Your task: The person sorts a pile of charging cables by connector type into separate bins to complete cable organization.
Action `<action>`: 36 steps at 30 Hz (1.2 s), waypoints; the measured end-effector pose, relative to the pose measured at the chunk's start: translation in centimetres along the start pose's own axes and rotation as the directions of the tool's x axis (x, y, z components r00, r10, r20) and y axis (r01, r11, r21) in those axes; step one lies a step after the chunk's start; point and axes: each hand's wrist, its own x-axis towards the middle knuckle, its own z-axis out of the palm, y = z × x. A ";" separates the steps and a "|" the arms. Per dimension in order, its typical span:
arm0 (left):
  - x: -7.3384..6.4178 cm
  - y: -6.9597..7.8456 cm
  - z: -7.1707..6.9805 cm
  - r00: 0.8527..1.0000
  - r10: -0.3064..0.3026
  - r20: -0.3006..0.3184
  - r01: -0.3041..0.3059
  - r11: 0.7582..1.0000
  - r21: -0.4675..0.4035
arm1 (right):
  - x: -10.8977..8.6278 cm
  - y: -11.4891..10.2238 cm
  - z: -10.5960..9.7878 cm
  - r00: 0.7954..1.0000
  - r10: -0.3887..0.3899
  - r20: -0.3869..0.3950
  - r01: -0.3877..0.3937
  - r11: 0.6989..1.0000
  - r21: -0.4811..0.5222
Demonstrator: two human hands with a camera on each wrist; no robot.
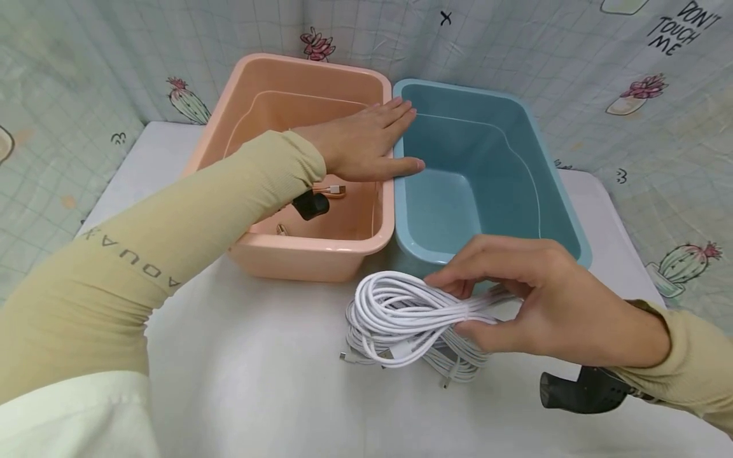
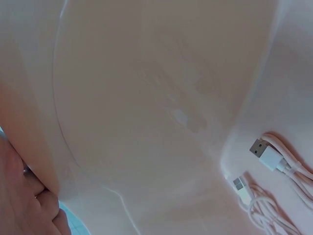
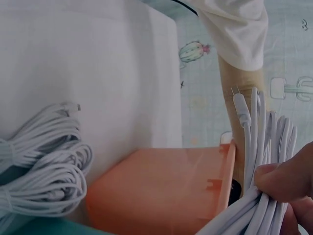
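My right hand (image 1: pixel 544 302) pinches a coiled white USB cable (image 1: pixel 395 312) between thumb and fingers, in front of the blue bin (image 1: pixel 572 216). Beneath that coil, more coiled white cables (image 1: pixel 458 366) lie on the table; the right wrist view shows two such bundles (image 3: pixel 44 181) at its left. My left hand (image 1: pixel 372 140), fingers straight, rests over the touching rims of the peach bin (image 1: pixel 303 245) and the blue one. Inside the peach bin, cables with USB plugs (image 2: pixel 269 156) lie on the floor, partly hidden by my left arm in the head view.
Both bins stand side by side at the back of the white table (image 1: pixel 246 369). Behind and beside them hangs a cactus-print cloth (image 1: pixel 355 32). Black wrist cameras (image 1: pixel 584 391) sit on both wrists.
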 end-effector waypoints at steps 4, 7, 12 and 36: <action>0.0 -0.1 0.0 1.000 0.002 0.007 -0.002 1.000 0.004 | 0.5 -0.3 -0.8 1.000 0.013 -0.017 -0.013 1.000 -0.017; 0.1 -0.2 0.0 1.000 0.001 0.017 -0.001 1.000 0.007 | 0.8 -0.4 -1.4 0.999 0.047 -0.026 -0.048 0.998 -0.051; 0.2 -0.2 0.1 1.000 0.005 0.031 -0.006 1.000 0.010 | 1.3 0.2 -2.5 0.997 0.049 -0.053 -0.051 0.997 -0.054; 0.1 -0.3 0.0 1.000 0.027 0.001 -0.027 0.999 0.021 | 4.7 4.2 -6.6 0.936 0.153 -0.318 -0.211 0.965 -0.158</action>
